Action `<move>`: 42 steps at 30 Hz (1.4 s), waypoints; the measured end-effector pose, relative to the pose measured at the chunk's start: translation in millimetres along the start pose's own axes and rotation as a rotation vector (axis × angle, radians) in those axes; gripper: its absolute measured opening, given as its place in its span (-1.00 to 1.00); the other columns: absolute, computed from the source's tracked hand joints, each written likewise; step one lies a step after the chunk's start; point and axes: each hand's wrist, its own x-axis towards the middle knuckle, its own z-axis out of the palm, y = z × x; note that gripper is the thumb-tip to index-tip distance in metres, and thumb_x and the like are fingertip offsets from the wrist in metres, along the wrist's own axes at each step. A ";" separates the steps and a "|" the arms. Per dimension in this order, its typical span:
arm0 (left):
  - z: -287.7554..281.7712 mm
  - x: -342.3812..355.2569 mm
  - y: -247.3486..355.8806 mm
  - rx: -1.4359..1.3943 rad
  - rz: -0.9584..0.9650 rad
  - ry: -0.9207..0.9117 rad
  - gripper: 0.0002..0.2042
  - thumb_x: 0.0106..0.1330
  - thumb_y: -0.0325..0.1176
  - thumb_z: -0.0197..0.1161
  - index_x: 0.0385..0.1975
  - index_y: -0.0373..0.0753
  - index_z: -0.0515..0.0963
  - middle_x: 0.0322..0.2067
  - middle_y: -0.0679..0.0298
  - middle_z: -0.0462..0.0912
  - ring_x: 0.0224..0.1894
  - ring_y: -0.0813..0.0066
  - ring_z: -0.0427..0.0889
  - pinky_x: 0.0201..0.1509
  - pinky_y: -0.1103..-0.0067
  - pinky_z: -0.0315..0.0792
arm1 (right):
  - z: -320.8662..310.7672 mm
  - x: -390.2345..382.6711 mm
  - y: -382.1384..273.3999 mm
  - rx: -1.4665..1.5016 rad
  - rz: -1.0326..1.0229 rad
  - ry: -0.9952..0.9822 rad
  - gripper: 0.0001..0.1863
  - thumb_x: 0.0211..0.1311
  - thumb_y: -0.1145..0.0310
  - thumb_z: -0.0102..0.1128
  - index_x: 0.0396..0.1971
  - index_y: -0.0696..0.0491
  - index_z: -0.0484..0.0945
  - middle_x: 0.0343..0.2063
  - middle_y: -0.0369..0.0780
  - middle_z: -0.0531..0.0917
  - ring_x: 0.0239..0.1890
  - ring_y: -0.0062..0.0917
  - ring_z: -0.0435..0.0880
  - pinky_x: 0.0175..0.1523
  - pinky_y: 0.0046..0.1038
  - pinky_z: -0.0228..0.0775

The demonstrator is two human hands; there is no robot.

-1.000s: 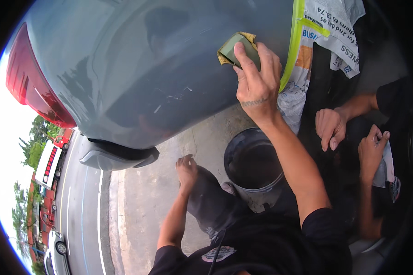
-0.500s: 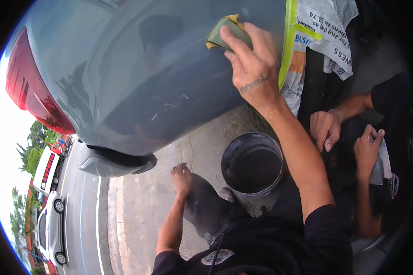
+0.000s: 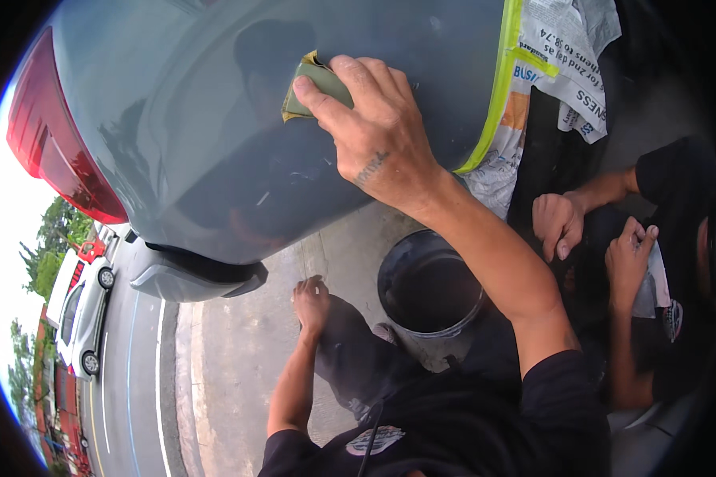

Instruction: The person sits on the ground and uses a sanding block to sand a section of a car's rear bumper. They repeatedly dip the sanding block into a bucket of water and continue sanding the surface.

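Observation:
My right hand [image 3: 382,131] grips a green sanding block [image 3: 324,89] with a folded yellow sheet round it, pressed on the grey car panel [image 3: 207,151]. Light scuffs show below the block. My left hand [image 3: 310,306] rests by my bent knee [image 3: 338,342], fingers loosely bent and apart, holding nothing visible. Green masking tape [image 3: 505,71] and newspaper [image 3: 569,48] cover the panel's right edge.
A black bucket [image 3: 398,278] stands on the concrete [image 3: 231,358]. A co-worker's hands [image 3: 557,222] are at right, one holding a pale sheet [image 3: 656,294]. A red tail light [image 3: 56,135] and bumper piece [image 3: 175,278] jut out left; a road with vehicles [image 3: 87,310] lies beyond.
My right hand has moved the block left along the panel, dipping slightly from its position half a second ago. A white car on the road beyond has moved along.

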 end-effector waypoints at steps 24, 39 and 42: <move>10.1 6.7 10.3 0.006 0.070 -0.016 -0.82 0.34 -0.44 0.25 -0.17 -0.25 0.76 -0.21 0.09 0.82 -0.08 -0.01 0.71 0.15 0.18 0.52 | -47.7 -5.2 54.8 -0.194 0.165 0.061 -0.51 0.06 0.58 0.45 0.08 0.10 0.75 -0.04 -0.04 0.66 -0.05 -0.15 0.61 0.02 -0.13 0.45; 9.0 2.1 9.4 -0.039 0.056 -0.030 -0.80 0.31 -0.49 0.24 -0.15 -0.27 0.75 -0.18 0.09 0.82 -0.05 -0.01 0.71 0.15 0.17 0.51 | 6.9 -5.5 -27.9 -0.081 0.131 0.047 -0.44 0.04 0.62 0.48 0.14 0.16 0.72 0.02 0.04 0.61 0.02 -0.09 0.61 0.09 -0.10 0.46; 6.5 7.0 -3.9 -0.011 0.076 -0.035 -0.80 0.31 -0.48 0.24 -0.15 -0.27 0.76 -0.17 0.10 0.83 -0.05 0.01 0.71 0.15 0.18 0.51 | 2.8 -3.6 -17.1 -0.049 0.084 0.019 -0.51 0.10 0.56 0.43 0.12 0.14 0.72 -0.03 -0.01 0.61 -0.01 -0.14 0.61 0.06 -0.13 0.45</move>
